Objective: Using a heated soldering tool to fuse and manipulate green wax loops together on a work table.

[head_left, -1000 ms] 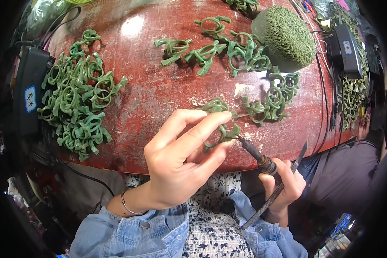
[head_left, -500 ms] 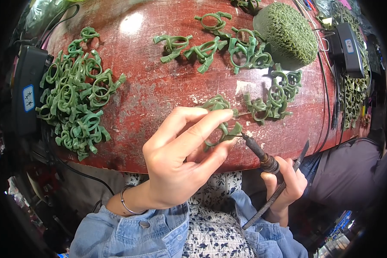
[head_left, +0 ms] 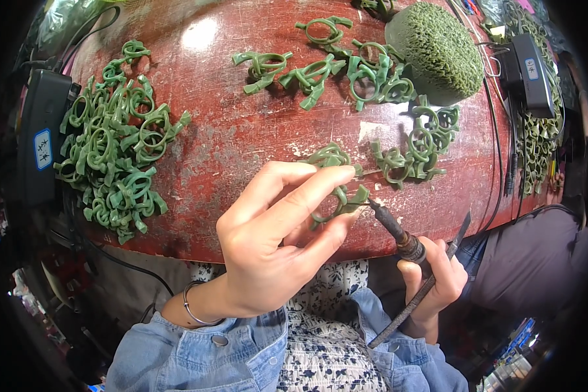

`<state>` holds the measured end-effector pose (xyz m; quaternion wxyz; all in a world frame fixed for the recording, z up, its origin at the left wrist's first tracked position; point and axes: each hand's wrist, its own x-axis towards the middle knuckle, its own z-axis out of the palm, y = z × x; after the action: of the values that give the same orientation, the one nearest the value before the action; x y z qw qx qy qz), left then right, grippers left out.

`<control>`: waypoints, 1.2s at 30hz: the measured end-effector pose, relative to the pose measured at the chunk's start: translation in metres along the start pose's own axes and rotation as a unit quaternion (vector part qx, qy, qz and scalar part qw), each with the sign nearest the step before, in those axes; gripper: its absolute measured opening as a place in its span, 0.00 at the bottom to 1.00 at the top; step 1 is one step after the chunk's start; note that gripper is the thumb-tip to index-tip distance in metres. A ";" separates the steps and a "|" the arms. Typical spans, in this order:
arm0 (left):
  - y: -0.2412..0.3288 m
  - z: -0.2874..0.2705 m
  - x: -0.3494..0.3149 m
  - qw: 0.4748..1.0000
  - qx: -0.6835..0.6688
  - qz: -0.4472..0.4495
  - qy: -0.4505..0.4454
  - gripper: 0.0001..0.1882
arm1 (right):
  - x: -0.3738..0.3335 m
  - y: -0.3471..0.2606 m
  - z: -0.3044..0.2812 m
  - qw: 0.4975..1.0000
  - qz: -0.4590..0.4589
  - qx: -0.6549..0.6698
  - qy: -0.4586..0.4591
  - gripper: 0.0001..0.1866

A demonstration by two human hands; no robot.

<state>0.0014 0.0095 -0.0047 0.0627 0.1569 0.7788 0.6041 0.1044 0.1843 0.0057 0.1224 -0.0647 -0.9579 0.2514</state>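
My left hand point(head_left: 274, 242) pinches a green wax ring point(head_left: 361, 195) between its fingers, part of its band hidden behind them. My right hand point(head_left: 445, 282) grips a dark soldering-iron-like wax pen point(head_left: 398, 234), its fine tip right by the ring's end; I cannot tell whether they touch. A slim rod with a textured handle and a flat dark blade point(head_left: 411, 305) is tucked in the same hand. Just beyond my left fingertips lies another green ring piece point(head_left: 326, 155). Further right sits a cluster of green rings point(head_left: 421, 140).
The worn red table point(head_left: 209, 170) bears a large heap of green rings point(head_left: 114, 144) at left and several more point(head_left: 310, 78) at the back. A round green textured block point(head_left: 434, 52) stands back right. Black power boxes point(head_left: 46, 124) with cables flank both sides.
The wax pen's tip has shifted very slightly to the right. My left hand and the ring stay nearly still.
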 end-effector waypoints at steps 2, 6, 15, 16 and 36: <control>0.001 -0.001 0.000 1.000 0.005 -0.008 -0.005 0.21 | 0.000 0.000 0.000 1.000 0.002 0.003 -0.001 0.20; 0.001 0.000 0.000 1.000 0.002 -0.004 -0.001 0.21 | 0.000 0.002 0.001 1.000 0.000 0.013 0.000 0.20; 0.001 0.001 0.000 1.000 -0.005 -0.011 0.000 0.21 | 0.000 0.000 0.000 1.000 0.004 0.003 -0.011 0.20; 0.001 0.000 0.000 1.000 -0.003 -0.011 0.000 0.21 | 0.000 0.000 0.000 1.000 0.006 0.012 -0.009 0.20; 0.001 0.000 0.001 1.000 -0.007 -0.016 0.004 0.21 | -0.002 0.002 0.003 0.999 0.004 0.040 0.004 0.19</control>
<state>0.0005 0.0097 -0.0035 0.0705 0.1417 0.7771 0.6091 0.1053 0.1848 0.0020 0.1280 -0.0642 -0.9464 0.2896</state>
